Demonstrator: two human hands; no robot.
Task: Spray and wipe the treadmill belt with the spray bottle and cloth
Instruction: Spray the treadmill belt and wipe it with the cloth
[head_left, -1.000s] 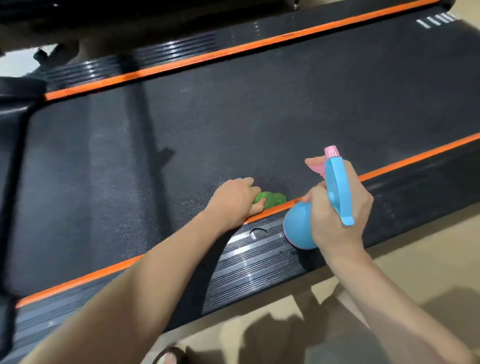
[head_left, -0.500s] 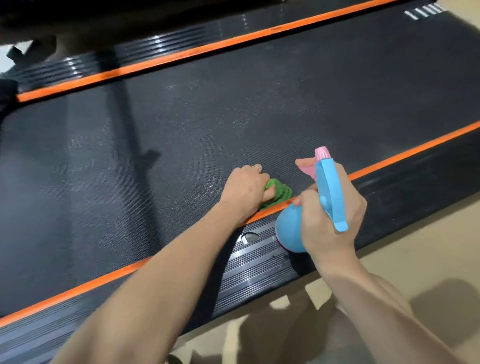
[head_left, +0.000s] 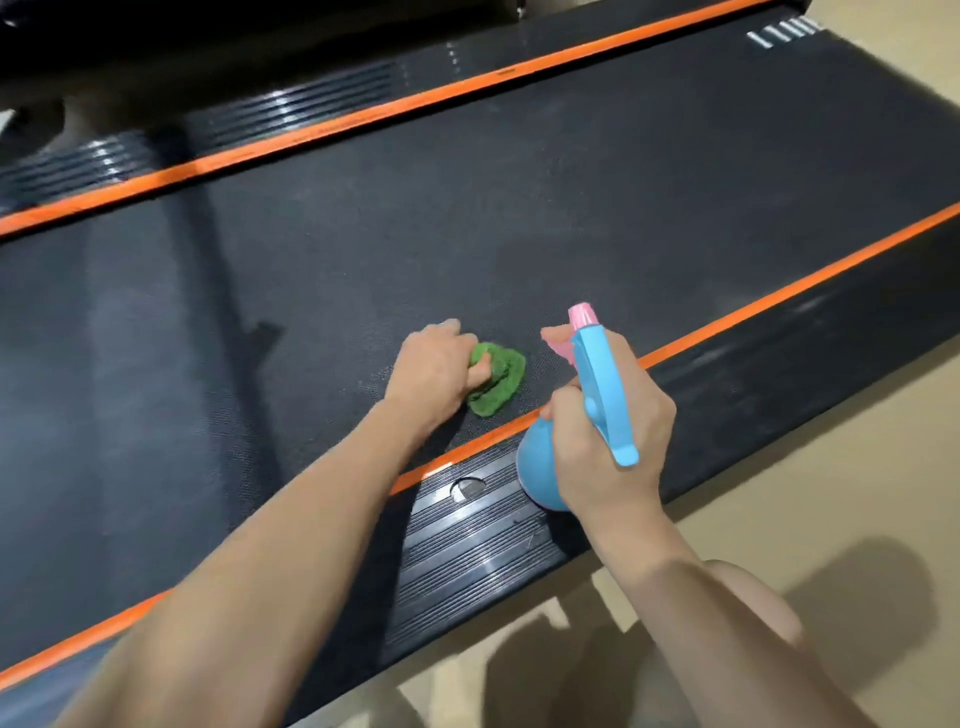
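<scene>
Belt (head_left: 519, 208) finely textured black; left hand (head_left: 434, 371) pinching crumpled fuzzy green cloth (head_left: 501, 379); right hand (head_left: 608, 441) gripping bulbous blue bottle (head_left: 535, 467)

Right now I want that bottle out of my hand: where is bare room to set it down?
Free: belt between the orange stripes, beyond the cloth. Crowded: near edge, left hand on cloth beside right hand holding the spray bottle.

Cloth (head_left: 497, 382) lies on the belt (head_left: 571, 208), left of the spray bottle (head_left: 597, 395).
</scene>
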